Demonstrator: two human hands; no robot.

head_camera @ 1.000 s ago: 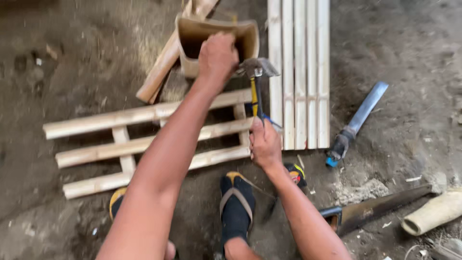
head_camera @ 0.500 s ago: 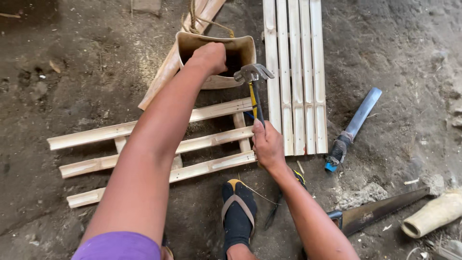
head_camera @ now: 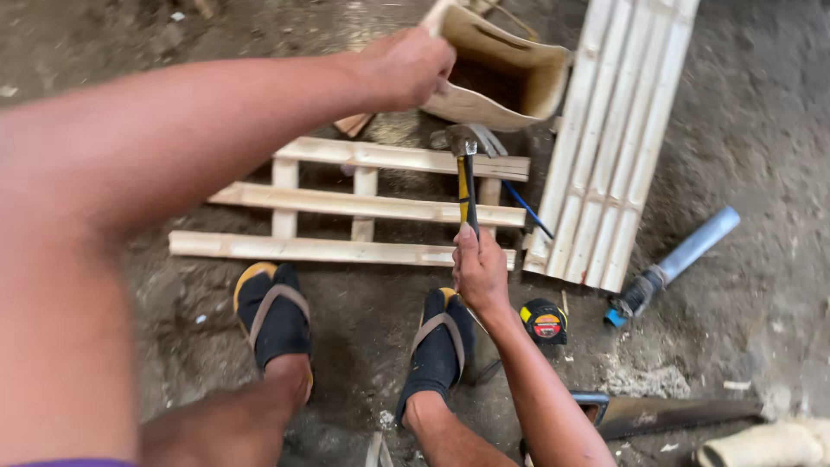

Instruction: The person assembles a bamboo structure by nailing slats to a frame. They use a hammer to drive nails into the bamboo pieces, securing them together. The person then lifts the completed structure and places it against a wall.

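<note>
Plainly the work is mid-way: the small slatted frame [head_camera: 346,207] lies flat on the dirt floor [head_camera: 761,130], three long bamboo slats laid across short cross-pieces, and it looks assembled, though whether each joint is nailed cannot be told; a longer finished-looking slatted panel [head_camera: 618,147] lies just beside it to the right; the right hand [head_camera: 480,272] is closed round the lower end of the claw hammer [head_camera: 467,169], whose yellow-and-black handle runs up over the frame's right end with the steel head near the top slat; the left hand [head_camera: 406,65] is reached forward with fingers curled at the rim of an open tan container [head_camera: 501,78] just beyond the frame, and whether it grips the rim or picks something out is hidden by the knuckles; judging from that, fastening seems to remain; near the right foot sits a tape measure [head_camera: 545,322], further right a grey tube-like tool [head_camera: 683,259] and a saw blade [head_camera: 666,415], cut partly by the arm; the container's contents are in shadow, and a pale object at the lower right corner is cut off.
</note>
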